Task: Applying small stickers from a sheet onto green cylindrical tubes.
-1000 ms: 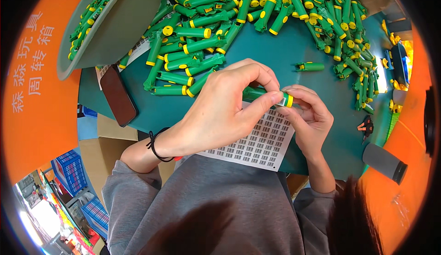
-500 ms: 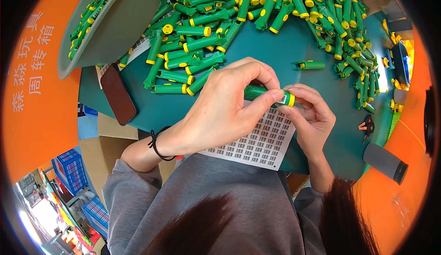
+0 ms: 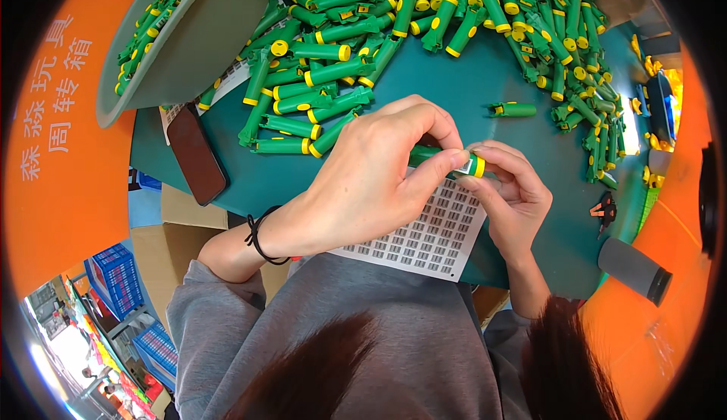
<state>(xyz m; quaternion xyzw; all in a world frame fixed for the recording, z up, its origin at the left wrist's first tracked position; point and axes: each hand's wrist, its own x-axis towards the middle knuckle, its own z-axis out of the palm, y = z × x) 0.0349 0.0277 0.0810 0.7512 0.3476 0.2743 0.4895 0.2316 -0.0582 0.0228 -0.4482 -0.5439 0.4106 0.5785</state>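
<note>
- both hands meet over one sticker sheet: left hand is wrapped round one green toy tube, right hand pinches its yellow-capped end.
- tube sits between the two hands, just above the sheet.
- one dark phone lies on the teal worktop.
- one grey bowl holds more tubes.
- pile of green tubes: too many to count.

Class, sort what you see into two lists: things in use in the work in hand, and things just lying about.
In use:
left hand
right hand
green tube
sticker sheet
tube pile

Lying about:
phone
grey bowl
grey roller
cardboard box
</note>
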